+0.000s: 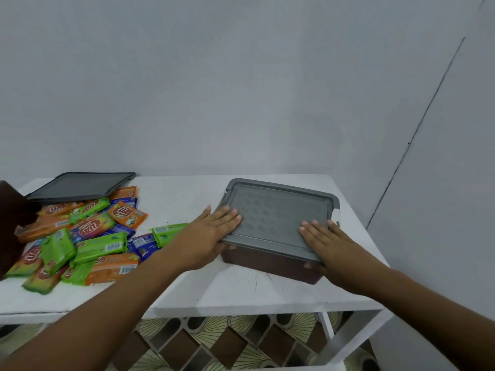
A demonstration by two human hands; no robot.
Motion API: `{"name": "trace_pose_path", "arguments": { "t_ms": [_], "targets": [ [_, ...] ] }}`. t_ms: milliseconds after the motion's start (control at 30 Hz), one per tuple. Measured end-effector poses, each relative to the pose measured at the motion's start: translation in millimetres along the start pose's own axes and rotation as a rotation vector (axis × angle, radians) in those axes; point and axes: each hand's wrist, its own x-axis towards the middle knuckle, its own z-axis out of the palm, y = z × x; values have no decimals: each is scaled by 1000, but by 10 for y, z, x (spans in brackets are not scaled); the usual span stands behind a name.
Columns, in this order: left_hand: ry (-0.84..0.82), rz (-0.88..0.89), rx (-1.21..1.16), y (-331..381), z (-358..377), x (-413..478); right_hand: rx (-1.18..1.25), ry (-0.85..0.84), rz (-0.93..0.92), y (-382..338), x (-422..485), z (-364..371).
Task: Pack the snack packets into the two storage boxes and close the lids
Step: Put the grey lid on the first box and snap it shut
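A brown storage box (270,266) with a grey lid (278,210) on top stands on the right half of the white table (187,290). My left hand (211,231) lies on the lid's left edge, thumb under the rim. My right hand (326,242) lies flat on the lid's near right corner, thumb down the box side. A heap of green, orange and blue snack packets (88,236) covers the table's left part. A second brown box (10,223) shows partly at the left edge. A second grey lid (80,186) lies behind the packets.
A pale wall rises right behind the table. The table's front edge runs below my forearms, with patterned floor tiles (214,341) and a white table leg (329,328) beneath. Bare tabletop lies between the packets and the closed box.
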Motion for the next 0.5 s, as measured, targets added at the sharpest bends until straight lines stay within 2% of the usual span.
{"name": "trace_pose_path", "arguments": {
  "t_ms": [100,267,400,500],
  "targets": [
    [109,-15,170,175,53,-120,-15,9,-77,193,41,-3],
    [276,-40,196,512,245,-295,-25,-13,-169,429,109,-74],
    [306,-54,211,572,276,-339,19,16,-150,399,106,-28],
    [227,-51,156,539,146,-337,44,41,-81,250,71,-46]
  ]
}}
